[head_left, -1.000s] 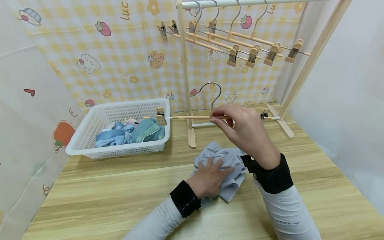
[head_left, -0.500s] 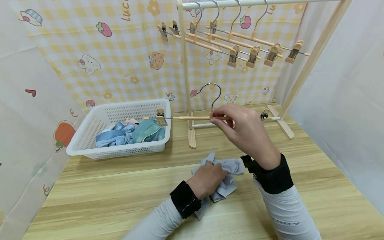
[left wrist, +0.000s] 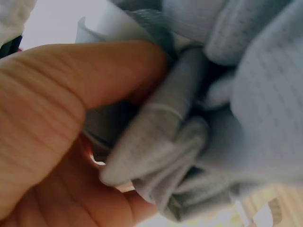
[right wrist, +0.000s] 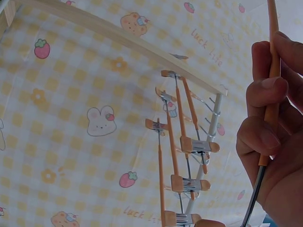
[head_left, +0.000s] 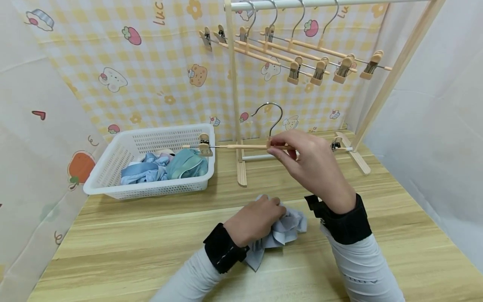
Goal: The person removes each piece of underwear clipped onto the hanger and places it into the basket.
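In the head view my left hand grips a bunched grey cloth over the table. The left wrist view shows the thumb and fingers around folds of the same cloth, with the fingertips hidden. My right hand pinches the wooden bar of a clip hanger near the base of its metal hook. One clip shows at the hanger's left end, in front of the basket's rim. In the right wrist view the fingers curl around the bar.
A white basket with blue and green cloths stands at the back left. Behind the hands rises a rack with a white rail, where several clip hangers hang. A checked curtain covers the back.
My left hand first lay spread on the grey cloth, then curled and gathered it into a bunch. It has shifted slightly left. The right hand and hanger have hardly moved.
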Demonstrator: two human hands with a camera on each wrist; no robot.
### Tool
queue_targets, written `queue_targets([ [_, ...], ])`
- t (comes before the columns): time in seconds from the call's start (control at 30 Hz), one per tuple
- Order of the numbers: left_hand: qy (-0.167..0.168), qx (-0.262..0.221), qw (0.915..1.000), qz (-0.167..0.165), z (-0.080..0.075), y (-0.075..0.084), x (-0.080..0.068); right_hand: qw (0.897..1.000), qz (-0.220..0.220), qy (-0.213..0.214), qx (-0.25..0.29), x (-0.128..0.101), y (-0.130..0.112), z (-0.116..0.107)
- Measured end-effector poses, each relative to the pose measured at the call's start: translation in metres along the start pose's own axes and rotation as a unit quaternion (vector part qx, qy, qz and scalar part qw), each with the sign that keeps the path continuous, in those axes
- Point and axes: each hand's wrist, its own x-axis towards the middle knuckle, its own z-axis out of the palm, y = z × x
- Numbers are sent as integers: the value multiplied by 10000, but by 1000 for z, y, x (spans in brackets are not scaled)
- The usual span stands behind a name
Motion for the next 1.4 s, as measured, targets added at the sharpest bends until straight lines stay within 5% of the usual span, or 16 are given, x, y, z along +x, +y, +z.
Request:
queue_targets([
  [0.27, 1241, -703, 9898, -65, -36, -31, -14, 9998, 45, 171, -50, 1, 1, -4],
  [0.47, 1854, -1125, 9727, -831, -62, -59, -32, 9996, 75, 267, -107, 1, 2, -8],
  [0.63, 2335, -1247, 9477, -1782, -81, -80, -50, 9993, 60, 341, -151, 1, 3, -11],
  [0.77, 3197, -1206, 9053, -2522, -91, -93, -62, 9993, 69, 346, -141, 1, 3, -12],
  [0.97, 4739, -1305, 8114, -3163, -97, -110, -77, 9994, 101, 314, -140, 1, 3, -12],
  [1.07, 5204, -1244, 7758, -3343, -98, -118, -84, 9994, 118, 295, -141, 1, 2, -12],
  [1.17, 5435, -1187, 7542, -3488, -98, -127, -90, 9994, 139, 276, -141, 1, 1, -12],
  [1.4, 5467, -1253, 7226, -4041, -97, -141, -100, 9995, 130, 252, -162, 0, 1, -12],
])
